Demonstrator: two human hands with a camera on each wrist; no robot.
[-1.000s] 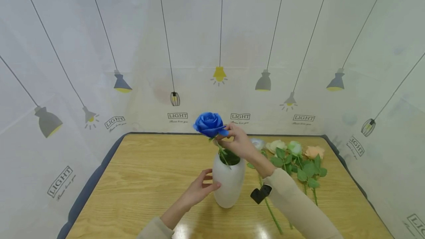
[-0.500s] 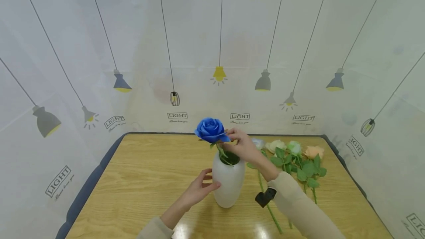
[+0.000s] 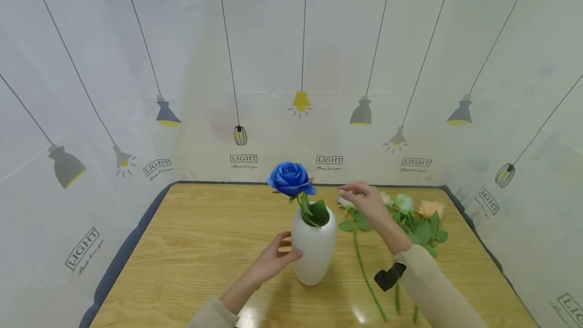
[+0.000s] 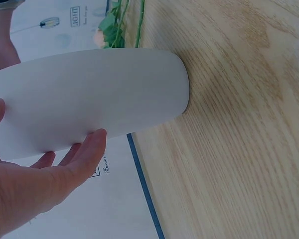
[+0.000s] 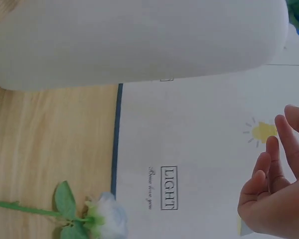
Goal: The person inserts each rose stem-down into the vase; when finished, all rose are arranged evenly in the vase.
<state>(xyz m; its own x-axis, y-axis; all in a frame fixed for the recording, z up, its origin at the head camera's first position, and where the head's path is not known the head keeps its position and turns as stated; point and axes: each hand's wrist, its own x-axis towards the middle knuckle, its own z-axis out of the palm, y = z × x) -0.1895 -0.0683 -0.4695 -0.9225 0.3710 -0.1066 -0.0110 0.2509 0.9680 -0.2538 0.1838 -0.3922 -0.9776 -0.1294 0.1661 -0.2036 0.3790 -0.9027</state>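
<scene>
A blue rose stands in a white vase, its bloom above the rim and leaning left, with green leaves at the vase mouth. My left hand holds the side of the vase, fingers and thumb against its wall, as the left wrist view also shows. To the right of the vase, my right hand is raised with loosely bent fingers and nothing in them. In the head view it overlaps a pale blue-white rose, whose long stem lies on the table.
A green-white rose and a peach rose lie at the right with leafy stems; a cream rose is partly behind my right hand. The wooden table ends at a wall sheet printed with lamps.
The blue rose has sunk slightly lower in the vase. My right hand has let go of it and moved right. My left hand has stayed on the vase.
</scene>
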